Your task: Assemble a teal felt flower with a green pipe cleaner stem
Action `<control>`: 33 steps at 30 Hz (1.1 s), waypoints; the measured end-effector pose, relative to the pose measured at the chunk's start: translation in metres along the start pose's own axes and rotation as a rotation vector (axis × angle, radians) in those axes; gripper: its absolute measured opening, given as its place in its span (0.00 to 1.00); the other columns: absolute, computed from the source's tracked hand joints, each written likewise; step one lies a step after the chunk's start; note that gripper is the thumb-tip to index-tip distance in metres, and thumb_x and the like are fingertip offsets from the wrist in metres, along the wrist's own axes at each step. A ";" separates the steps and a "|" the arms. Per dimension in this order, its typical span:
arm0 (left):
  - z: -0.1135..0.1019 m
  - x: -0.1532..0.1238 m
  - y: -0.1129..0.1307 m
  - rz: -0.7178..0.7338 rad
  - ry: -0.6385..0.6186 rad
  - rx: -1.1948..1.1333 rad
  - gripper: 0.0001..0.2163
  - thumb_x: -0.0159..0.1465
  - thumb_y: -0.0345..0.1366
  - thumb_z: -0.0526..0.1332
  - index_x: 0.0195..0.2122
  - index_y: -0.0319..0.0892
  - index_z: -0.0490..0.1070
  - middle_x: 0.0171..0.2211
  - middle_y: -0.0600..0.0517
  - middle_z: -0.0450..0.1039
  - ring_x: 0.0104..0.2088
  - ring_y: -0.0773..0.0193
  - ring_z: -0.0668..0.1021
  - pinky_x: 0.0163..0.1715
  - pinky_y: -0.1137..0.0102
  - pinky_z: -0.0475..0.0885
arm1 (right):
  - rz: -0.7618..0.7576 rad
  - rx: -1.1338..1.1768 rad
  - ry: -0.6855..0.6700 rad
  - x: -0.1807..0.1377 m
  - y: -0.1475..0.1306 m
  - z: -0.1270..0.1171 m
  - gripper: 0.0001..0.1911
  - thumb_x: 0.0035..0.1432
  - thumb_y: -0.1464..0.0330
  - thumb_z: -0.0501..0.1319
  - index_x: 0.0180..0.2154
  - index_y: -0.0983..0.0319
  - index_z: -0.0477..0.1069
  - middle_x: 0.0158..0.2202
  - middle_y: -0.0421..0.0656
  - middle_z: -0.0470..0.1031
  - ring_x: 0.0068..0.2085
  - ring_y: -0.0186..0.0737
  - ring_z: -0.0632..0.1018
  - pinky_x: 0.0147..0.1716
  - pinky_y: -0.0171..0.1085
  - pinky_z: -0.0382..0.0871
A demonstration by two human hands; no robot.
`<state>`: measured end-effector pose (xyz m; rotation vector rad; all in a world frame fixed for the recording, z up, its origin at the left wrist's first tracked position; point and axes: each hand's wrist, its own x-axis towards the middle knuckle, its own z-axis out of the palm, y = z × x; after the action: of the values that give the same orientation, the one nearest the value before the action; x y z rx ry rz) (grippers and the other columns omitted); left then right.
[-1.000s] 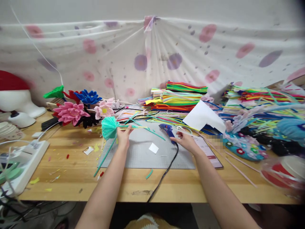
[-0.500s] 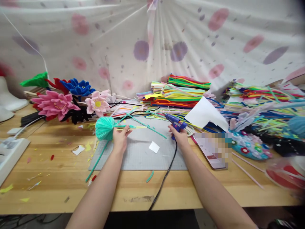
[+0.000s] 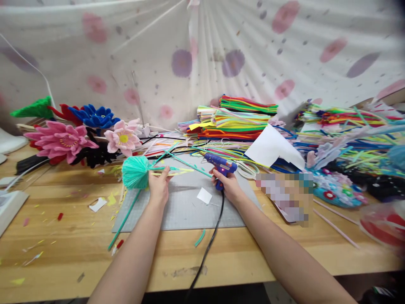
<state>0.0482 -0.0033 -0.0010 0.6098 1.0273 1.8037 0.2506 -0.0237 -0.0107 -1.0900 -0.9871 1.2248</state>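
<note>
My left hand [image 3: 159,185] is closed round the stem of a teal pipe-cleaner flower [image 3: 135,173], whose rounded head points left. Pale yellow and teal stem ends stick out to the right of my fingers. In my right hand [image 3: 227,182] is a blue hot glue gun [image 3: 220,164], its nozzle aimed left toward the stem ends but apart from them. A black cord [image 3: 210,240] runs down from its handle. Under both hands lies a grey cutting mat [image 3: 180,215] with a small white paper square [image 3: 204,195] and loose teal pipe cleaners [image 3: 188,162] on it.
Finished pipe-cleaner flowers [image 3: 65,141] stand at the left, above a white power strip [image 3: 11,213]. Bundles of coloured pipe cleaners [image 3: 234,122] are stacked at the back. A partly blurred phone [image 3: 280,198] lies right of the mat, near white paper [image 3: 274,147].
My right hand has brought the glue gun left, closer to the flower's stem ends. The left hand keeps its hold on the flower. The view has shifted slightly.
</note>
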 end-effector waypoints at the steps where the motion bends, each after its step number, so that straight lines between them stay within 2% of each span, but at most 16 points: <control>1: 0.000 0.000 0.000 0.002 0.004 -0.001 0.20 0.39 0.33 0.70 0.28 0.41 0.59 0.24 0.60 0.66 0.25 0.72 0.73 0.29 0.71 0.70 | 0.005 -0.006 0.008 0.000 0.000 -0.001 0.16 0.41 0.57 0.64 0.30 0.62 0.68 0.28 0.41 0.73 0.21 0.30 0.69 0.20 0.32 0.61; 5: -0.001 0.001 -0.001 0.004 0.007 0.005 0.21 0.38 0.34 0.70 0.29 0.42 0.59 0.25 0.60 0.66 0.25 0.71 0.73 0.25 0.73 0.70 | 0.022 -0.037 0.037 -0.001 0.000 -0.002 0.18 0.39 0.56 0.65 0.28 0.62 0.67 0.24 0.39 0.70 0.18 0.27 0.64 0.16 0.32 0.56; 10: -0.003 -0.001 -0.005 0.020 -0.021 0.083 0.21 0.41 0.36 0.69 0.30 0.42 0.58 0.26 0.58 0.68 0.26 0.68 0.75 0.25 0.70 0.73 | 0.025 -0.058 0.063 -0.004 0.000 -0.006 0.19 0.41 0.55 0.64 0.29 0.64 0.69 0.18 0.36 0.66 0.17 0.27 0.63 0.15 0.31 0.52; 15: -0.005 -0.001 -0.006 0.049 -0.028 0.132 0.22 0.42 0.38 0.69 0.31 0.42 0.56 0.26 0.58 0.68 0.23 0.67 0.76 0.23 0.69 0.73 | -0.006 -0.043 0.080 0.002 -0.001 -0.014 0.18 0.42 0.56 0.64 0.29 0.64 0.70 0.19 0.38 0.68 0.18 0.27 0.65 0.17 0.31 0.55; 22: -0.004 0.000 -0.007 0.024 -0.050 0.053 0.22 0.41 0.37 0.69 0.30 0.42 0.56 0.24 0.59 0.69 0.23 0.69 0.76 0.29 0.66 0.74 | 0.014 0.010 0.021 0.013 -0.018 0.003 0.17 0.40 0.59 0.67 0.28 0.64 0.70 0.26 0.41 0.72 0.19 0.26 0.65 0.18 0.30 0.56; 26: -0.005 -0.001 -0.006 0.012 -0.074 0.041 0.20 0.42 0.35 0.69 0.30 0.41 0.58 0.24 0.59 0.69 0.26 0.69 0.76 0.33 0.65 0.74 | 0.047 0.056 0.048 0.009 -0.010 0.011 0.17 0.40 0.58 0.67 0.27 0.65 0.70 0.21 0.39 0.69 0.18 0.25 0.65 0.15 0.28 0.55; 29: -0.003 -0.002 -0.007 0.012 -0.079 0.049 0.20 0.42 0.36 0.69 0.30 0.41 0.58 0.24 0.60 0.69 0.25 0.69 0.76 0.32 0.64 0.74 | 0.050 0.158 0.067 0.003 -0.004 0.010 0.18 0.37 0.58 0.68 0.27 0.63 0.70 0.25 0.40 0.72 0.24 0.31 0.73 0.18 0.29 0.62; 31: 0.000 -0.004 -0.008 0.003 -0.094 0.069 0.20 0.42 0.37 0.69 0.30 0.41 0.58 0.23 0.59 0.69 0.23 0.68 0.76 0.30 0.66 0.74 | 0.026 0.271 0.038 -0.001 -0.003 0.010 0.18 0.37 0.57 0.69 0.28 0.62 0.69 0.28 0.40 0.73 0.31 0.36 0.76 0.25 0.32 0.69; 33: 0.003 -0.006 -0.010 0.000 -0.114 0.082 0.20 0.42 0.37 0.69 0.30 0.41 0.58 0.23 0.59 0.70 0.23 0.67 0.77 0.29 0.66 0.74 | 0.012 0.357 -0.014 -0.002 -0.004 0.012 0.18 0.38 0.57 0.68 0.28 0.61 0.68 0.29 0.39 0.73 0.35 0.39 0.77 0.32 0.37 0.73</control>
<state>0.0579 -0.0057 -0.0075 0.7537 1.0281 1.7127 0.2394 -0.0248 -0.0043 -0.8083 -0.7364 1.3577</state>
